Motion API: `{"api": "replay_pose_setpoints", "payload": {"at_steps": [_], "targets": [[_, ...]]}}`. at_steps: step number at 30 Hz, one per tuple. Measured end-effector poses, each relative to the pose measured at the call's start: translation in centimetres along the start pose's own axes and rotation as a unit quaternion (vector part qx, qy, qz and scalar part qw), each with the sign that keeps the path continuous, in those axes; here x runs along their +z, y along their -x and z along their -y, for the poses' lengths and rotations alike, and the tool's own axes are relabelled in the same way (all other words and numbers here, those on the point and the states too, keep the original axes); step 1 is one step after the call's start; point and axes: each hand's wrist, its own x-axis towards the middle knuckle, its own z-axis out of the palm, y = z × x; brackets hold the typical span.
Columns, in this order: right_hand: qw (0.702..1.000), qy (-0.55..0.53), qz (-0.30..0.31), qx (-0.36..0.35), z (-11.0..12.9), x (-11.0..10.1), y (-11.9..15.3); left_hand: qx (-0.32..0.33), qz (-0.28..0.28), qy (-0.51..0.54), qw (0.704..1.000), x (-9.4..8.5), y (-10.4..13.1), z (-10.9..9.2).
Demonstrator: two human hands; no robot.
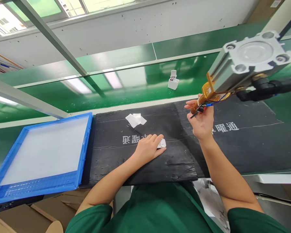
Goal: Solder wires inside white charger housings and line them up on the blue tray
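On the black work surface [145, 168], my left hand [149, 147] is closed round a small white device [162, 143], whose round-marked end shows past my fingers. My right hand [202, 119] is raised at the tip of an orange-brown tool piece [206, 94] below a large metal cylinder [253, 53]. A small dark part with a blue piece [209, 105] shows by its thumb and fingers; what exactly the hand grips is partly hidden. White paper pieces [135, 119] and dark thin tweezers [134, 129] lie beyond my left hand.
A blue tray [87, 142] with a white sheet lies at the left. A small open white box [173, 82] stands on the green surface beyond. Black air fittings [262, 87] stick out of the cylinder at the right. Cardboard boxes [26, 220] are at the lower left.
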Motion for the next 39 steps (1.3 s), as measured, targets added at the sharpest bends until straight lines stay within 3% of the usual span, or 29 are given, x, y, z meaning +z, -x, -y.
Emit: {"api": "replay_pose_setpoints", "payload": {"at_steps": [6,8,10,12,15,17,18,19,20,22,24,26,28,31,35,37,39], "targets": [[1.000,-0.020,-0.005,-0.007,0.0,0.1,-0.1,-0.012,-0.017,0.043,0.999,0.6,-0.1,-0.5],[1.000,-0.028,-0.006,-0.005,-0.1,0.1,-0.1,-0.038,-0.010,0.103,0.994,0.8,-0.3,-0.5],[0.999,-0.033,-0.008,0.000,-0.2,0.0,-0.1,-0.104,0.004,0.221,0.970,0.9,-0.5,-0.1],[0.999,-0.035,-0.009,0.005,-0.3,-0.1,-0.1,-0.193,-0.010,0.395,0.898,0.7,-1.0,0.7],[0.999,-0.036,-0.014,0.007,-0.5,-0.2,-0.1,-0.301,-0.089,0.637,0.704,-0.1,-1.7,2.5],[0.999,-0.037,-0.022,0.009,-0.6,-0.2,-0.2,-0.338,-0.132,0.721,0.591,-0.8,-2.1,3.9],[0.999,-0.039,-0.027,0.010,-0.6,-0.3,-0.2,-0.346,-0.145,0.740,0.558,-1.2,-2.3,4.7],[0.999,-0.042,-0.032,0.011,-0.7,-0.3,-0.3,-0.349,-0.156,0.748,0.542,-1.6,-2.4,5.4],[0.998,-0.046,-0.037,0.014,-0.7,-0.3,-0.3,-0.350,-0.166,0.744,0.544,-1.9,-2.4,6.2],[0.997,-0.053,-0.050,0.022,-0.7,-0.3,-0.4,-0.360,-0.188,0.702,0.586,-2.6,-2.2,7.8],[0.996,-0.060,-0.064,0.031,-0.7,-0.3,-0.5,-0.386,-0.222,0.597,0.667,-3.2,-1.5,9.5],[0.994,-0.066,-0.074,0.038,-0.8,-0.4,-0.5,-0.427,-0.248,0.419,0.762,-3.8,-0.5,11.2],[0.994,-0.070,-0.077,0.041,-1.0,-0.4,-0.5,-0.476,-0.238,0.213,0.819,-4.3,0.7,13.0],[0.993,-0.066,-0.084,0.043,-1.3,-0.6,-0.5,-0.543,-0.176,0.027,0.821,-4.5,2.2,15.2],[0.994,-0.056,-0.087,0.043,-1.4,-0.6,-0.5,-0.559,-0.139,-0.023,0.817,-4.0,3.2,16.6],[0.994,-0.057,-0.083,0.036,-1.4,-0.6,-0.5,-0.561,-0.173,-0.034,0.809,-3.9,3.5,16.6],[0.995,-0.057,-0.074,0.034,-1.5,-0.6,-0.4,-0.549,-0.251,-0.059,0.795,-4.2,3.4,16.2]]}}
